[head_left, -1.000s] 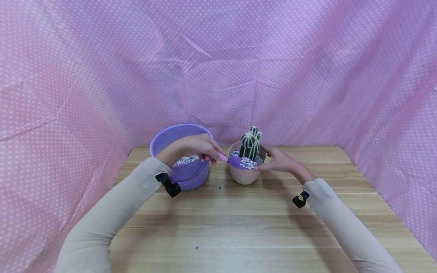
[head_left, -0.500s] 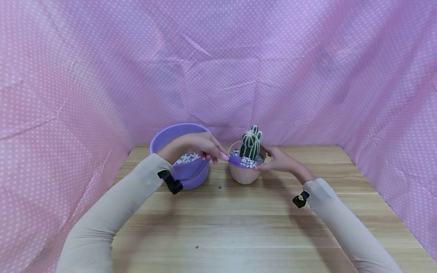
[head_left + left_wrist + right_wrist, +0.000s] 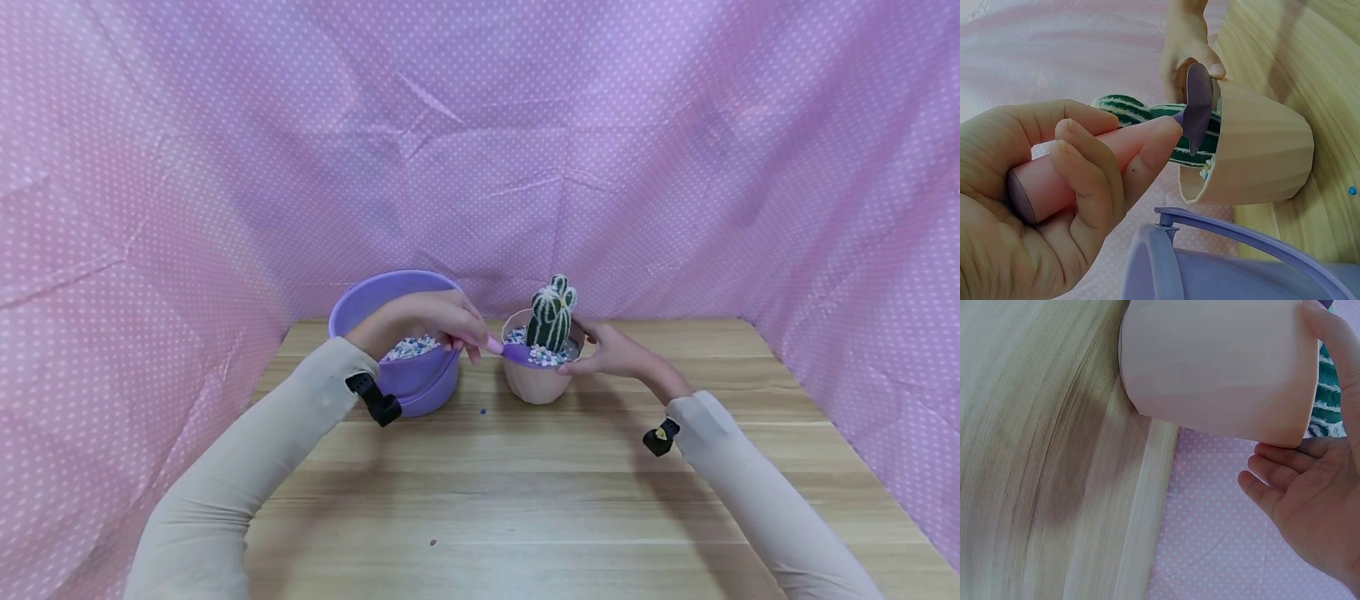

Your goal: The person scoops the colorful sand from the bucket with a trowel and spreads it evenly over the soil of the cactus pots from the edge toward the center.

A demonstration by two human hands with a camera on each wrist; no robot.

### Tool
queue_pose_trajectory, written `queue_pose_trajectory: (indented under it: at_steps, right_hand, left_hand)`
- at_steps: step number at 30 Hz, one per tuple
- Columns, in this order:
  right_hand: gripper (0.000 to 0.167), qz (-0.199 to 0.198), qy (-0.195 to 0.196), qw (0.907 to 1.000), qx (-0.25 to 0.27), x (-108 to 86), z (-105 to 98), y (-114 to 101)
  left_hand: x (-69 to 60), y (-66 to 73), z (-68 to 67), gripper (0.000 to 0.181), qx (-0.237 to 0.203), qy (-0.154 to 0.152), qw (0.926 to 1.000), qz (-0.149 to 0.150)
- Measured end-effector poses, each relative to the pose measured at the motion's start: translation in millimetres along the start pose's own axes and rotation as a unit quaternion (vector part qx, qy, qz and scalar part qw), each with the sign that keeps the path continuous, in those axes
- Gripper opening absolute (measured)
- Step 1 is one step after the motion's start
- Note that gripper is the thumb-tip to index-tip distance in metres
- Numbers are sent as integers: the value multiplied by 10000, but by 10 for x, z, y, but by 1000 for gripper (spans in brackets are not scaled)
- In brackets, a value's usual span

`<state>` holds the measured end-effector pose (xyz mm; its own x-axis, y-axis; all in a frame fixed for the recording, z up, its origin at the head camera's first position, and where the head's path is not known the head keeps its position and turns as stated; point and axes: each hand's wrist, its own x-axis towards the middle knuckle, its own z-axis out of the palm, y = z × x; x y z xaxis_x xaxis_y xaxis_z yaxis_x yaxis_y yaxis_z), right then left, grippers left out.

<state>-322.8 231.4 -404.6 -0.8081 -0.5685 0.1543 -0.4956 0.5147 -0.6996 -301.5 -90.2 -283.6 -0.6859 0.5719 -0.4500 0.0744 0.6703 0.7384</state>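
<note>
My left hand (image 3: pixel 450 323) grips the pink handle of a toy trowel (image 3: pixel 1110 150), its fingers curled round it. The trowel's purple blade (image 3: pixel 516 354) lies over the near left rim of a pale, ribbed flowerpot (image 3: pixel 536 387). Small multicoloured pebbles (image 3: pixel 546 357) are at the blade's tip, inside the pot. A green cactus (image 3: pixel 550 323) with white stripes stands in the pot. My right hand (image 3: pixel 617 352) holds the pot's right side, thumb on the near rim and fingers behind; the right wrist view shows several fingertips by the pot's wall (image 3: pixel 1222 375).
A purple bucket (image 3: pixel 423 390) with more pebbles (image 3: pixel 411 348) stands left of the pot, under my left forearm. Its handle (image 3: pixel 1254 240) shows in the left wrist view. Stray pebbles lie on the wooden table (image 3: pixel 570 500). Pink dotted cloth (image 3: pixel 480 167) hangs behind.
Over the last second my left wrist has risen slightly and the trowel has shifted a little. My right hand and the pot have stayed almost still.
</note>
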Motion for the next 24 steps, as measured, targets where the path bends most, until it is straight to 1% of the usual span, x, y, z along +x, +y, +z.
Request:
queue_pose_trajectory:
  at_steps: [4,9,14,20,24]
  right_hand:
    - [103,-2,1,10000,20,3,1,5]
    - [103,42,-11,10000,32,4,3,11]
    - [102,91,5,10000,7,-4,10,18]
    - [103,93,13,9999,54,-3,15,18]
    - [103,59,15,9999,84,4,13,23]
  left_hand:
    - [-2,7,-13,21,-110,-35,9999,26]
    - [-5,16,-25,19,-228,-68,9997,-38]
    - [-8,23,-28,19,-218,-41,9997,-42]
    - [-10,-12,-50,25,-34,15,9999,140]
    - [-5,-39,-62,27,110,1,9992,373]
